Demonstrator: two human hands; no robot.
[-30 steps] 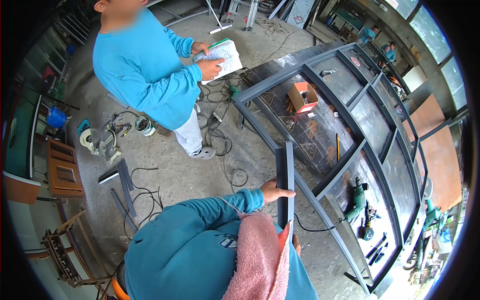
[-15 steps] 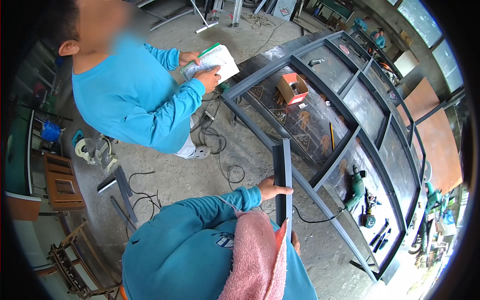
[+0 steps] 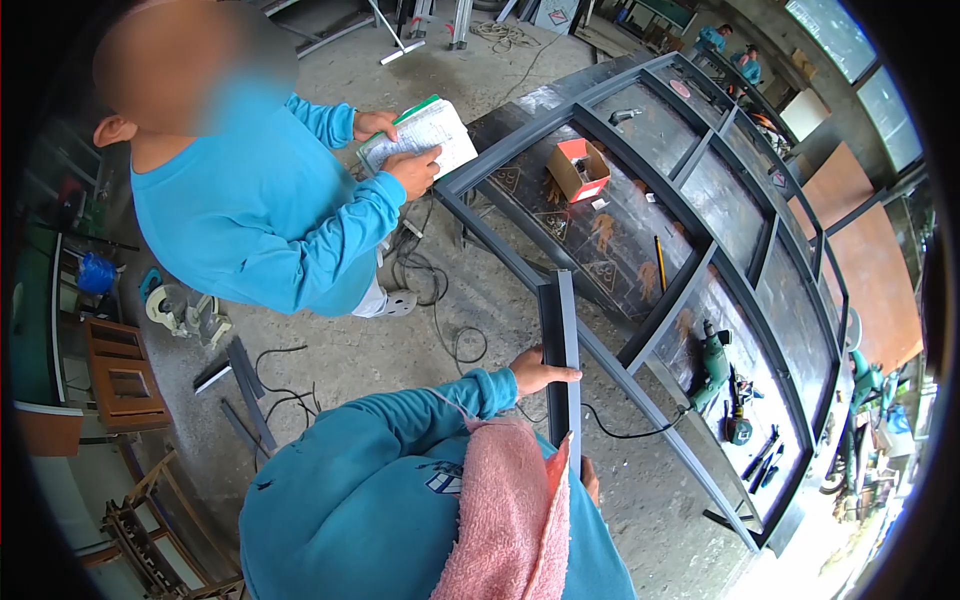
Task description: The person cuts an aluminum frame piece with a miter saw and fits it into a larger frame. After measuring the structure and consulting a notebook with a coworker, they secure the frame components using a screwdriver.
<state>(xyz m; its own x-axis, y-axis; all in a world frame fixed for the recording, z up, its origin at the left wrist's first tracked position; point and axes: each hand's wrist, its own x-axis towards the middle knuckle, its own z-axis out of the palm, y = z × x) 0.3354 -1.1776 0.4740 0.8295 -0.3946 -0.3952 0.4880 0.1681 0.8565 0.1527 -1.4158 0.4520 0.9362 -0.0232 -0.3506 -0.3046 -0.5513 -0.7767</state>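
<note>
My left hand (image 3: 541, 373) is closed around a dark grey metal profile (image 3: 560, 330), its thumb lying across the front face. The profile's far end overlaps the near side of a large grey metal frame (image 3: 590, 345) in this view. Lower down, my right hand (image 3: 590, 482) shows only in part at the profile's near end; a pink towel (image 3: 505, 510) hanging from my neck and the profile hide the rest. The frame, with several crossbars, lies on a dark work table (image 3: 625, 250).
A person in a blue shirt (image 3: 240, 220) stands at the left, holding an open notebook (image 3: 420, 140). On the table are a red-and-brown box (image 3: 580, 172), a pencil (image 3: 660, 262), a green power drill (image 3: 713, 370) and a tape measure (image 3: 739, 430). Cables (image 3: 425, 270) and metal offcuts (image 3: 250, 385) lie on the floor.
The view has shifted slightly. The other person's head has tilted nearer, with the notebook still in their hands. My hands keep their place on the profile.
</note>
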